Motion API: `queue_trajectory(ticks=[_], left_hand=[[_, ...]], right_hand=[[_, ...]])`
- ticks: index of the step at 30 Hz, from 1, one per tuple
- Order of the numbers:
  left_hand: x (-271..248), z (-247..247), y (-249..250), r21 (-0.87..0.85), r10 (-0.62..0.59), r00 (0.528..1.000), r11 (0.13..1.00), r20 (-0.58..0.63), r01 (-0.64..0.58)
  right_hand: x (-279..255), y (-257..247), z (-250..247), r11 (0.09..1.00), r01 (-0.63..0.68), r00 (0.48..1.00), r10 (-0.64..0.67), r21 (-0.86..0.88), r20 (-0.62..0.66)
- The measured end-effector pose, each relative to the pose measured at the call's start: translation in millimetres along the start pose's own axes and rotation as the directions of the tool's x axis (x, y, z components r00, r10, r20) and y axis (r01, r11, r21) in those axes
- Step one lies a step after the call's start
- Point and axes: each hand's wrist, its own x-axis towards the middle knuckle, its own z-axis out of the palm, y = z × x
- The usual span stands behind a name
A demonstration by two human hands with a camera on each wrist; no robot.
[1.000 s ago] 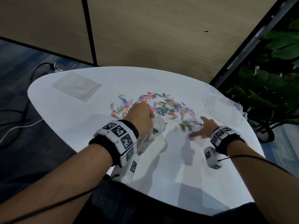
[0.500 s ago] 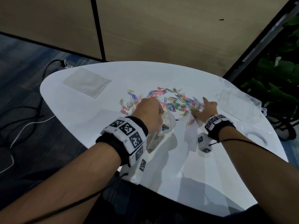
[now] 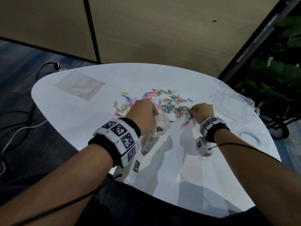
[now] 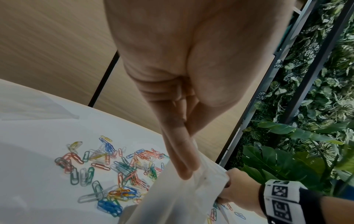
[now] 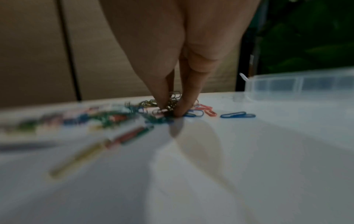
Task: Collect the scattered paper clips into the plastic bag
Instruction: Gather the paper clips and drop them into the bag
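Colourful paper clips (image 3: 164, 101) lie scattered across the middle of the white table (image 3: 179, 176), also in the left wrist view as a loose pile of paper clips (image 4: 107, 166). My left hand (image 3: 145, 115) pinches the rim of a clear plastic bag (image 3: 156, 131) and holds it up; a few clips show inside. The bag (image 4: 184, 197) hangs from my left fingers (image 4: 180, 159). My right hand (image 3: 201, 111) pinches a bunch of clips (image 3: 184, 110) at the pile's right edge. In the right wrist view my fingertips (image 5: 178, 109) press together on the clips (image 5: 172, 100) at the table.
A flat clear bag (image 3: 79, 85) lies at the table's far left. A clear plastic box (image 3: 231, 103) stands at the far right, seen also as the box (image 5: 298, 84). A clear ring-shaped thing (image 3: 249, 136) lies near the right edge. Cables (image 3: 24, 128) run on the floor left; plants (image 3: 276, 79) stand right.
My right hand has moved from flat on the table up into the pile's right edge and closed its fingers on a bunch of clips. The left hand keeps holding the bag.
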Motion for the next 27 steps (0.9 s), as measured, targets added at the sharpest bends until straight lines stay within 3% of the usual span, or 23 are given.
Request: queue_trajectory(ticks=[2, 4, 8, 10, 15, 17, 19, 21, 24, 27], left_hand=[[1.4, -2.3, -1.7, -0.006, 0.001, 1.000, 1.000, 0.000, -0.001], [2.2, -3.5, -1.9, 0.001, 0.006, 1.000, 1.000, 0.000, -0.006], [3.5, -2.0, -0.6, -0.005, -0.003, 1.000, 1.000, 0.003, 0.003], [3.3, -0.2, 0.8, -0.021, -0.010, 1.000, 1.000, 0.008, 0.010], [-1.4, 2.6, 6.4, -0.044, -0.012, 1.000, 0.999, 0.002, 0.012], [-3.6, 3.3, 7.3, -0.041, -0.005, 1.000, 0.999, -0.004, 0.005], [-5.4, 4.7, 7.7, -0.048, -0.007, 1.000, 0.999, -0.014, 0.006], [-5.8, 5.6, 6.9, -0.050, -0.011, 1.000, 0.999, -0.027, 0.010], [-5.5, 6.7, 6.7, -0.039, -0.007, 1.000, 0.999, -0.020, 0.006], [-5.0, 7.1, 8.2, -0.033, 0.006, 1.000, 0.999, -0.015, -0.006]], right_hand=[[-0.3, 5.9, -6.3, 0.967, -0.166, 0.986, 0.160, 0.192, 0.048], [1.8, 15.1, -11.1, 0.867, -0.288, 0.954, 0.221, 0.407, 0.204], [-13.1, -1.2, -37.0, 0.434, -0.428, 0.904, 0.219, 0.793, 0.368], [-31.4, -21.9, -58.7, 0.302, -0.426, 0.905, 0.133, 0.853, 0.404], [-86.2, -65.8, -90.1, 0.090, -0.464, 0.876, -0.105, 0.881, 0.471], [-111.7, -82.1, -87.0, 0.119, -0.481, 0.844, -0.206, 0.869, 0.495], [-130.4, -92.8, -75.7, 0.253, -0.443, 0.832, -0.241, 0.860, 0.500], [-139.9, -98.9, -61.2, 0.480, -0.271, 0.867, -0.256, 0.835, 0.428], [-142.1, -106.4, -46.5, 0.790, 0.093, 0.931, -0.284, 0.606, 0.227], [-143.6, -117.5, -43.7, 0.866, 0.314, 0.918, -0.382, 0.390, 0.109]])
